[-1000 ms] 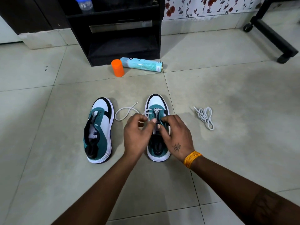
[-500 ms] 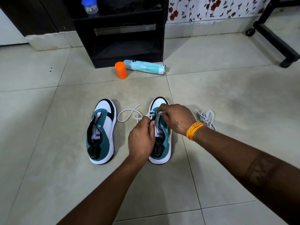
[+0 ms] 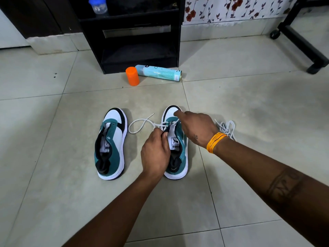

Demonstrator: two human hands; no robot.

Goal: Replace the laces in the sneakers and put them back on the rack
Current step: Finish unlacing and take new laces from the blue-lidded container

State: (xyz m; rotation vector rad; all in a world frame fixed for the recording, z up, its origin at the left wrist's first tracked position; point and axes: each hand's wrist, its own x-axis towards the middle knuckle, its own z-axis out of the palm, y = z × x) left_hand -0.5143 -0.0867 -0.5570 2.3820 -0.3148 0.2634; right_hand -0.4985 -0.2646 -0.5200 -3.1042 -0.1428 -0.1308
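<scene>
On the floor, two sneakers.
Left hand (image 3: pixel 155 152) pinches the white lace (image 3: pixel 142 123) at the right sneaker (image 3: pixel 179 139); right hand (image 3: pixel 196 129) grips its other end.

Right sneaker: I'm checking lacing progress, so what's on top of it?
Both hands: left hand pinches the white lace at the eyelets; right hand covers the right sneaker near its toe, hiding the eyelets beneath.

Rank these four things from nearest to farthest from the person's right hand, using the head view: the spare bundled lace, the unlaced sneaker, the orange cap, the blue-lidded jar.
Measured from the right hand:
1. Spare bundled lace, just beyond the wrist on its right.
2. Unlaced sneaker, to its left, past the other shoe.
3. Orange cap, ahead and left, on the floor.
4. Blue-lidded jar, farthest, up on the black rack.
</scene>
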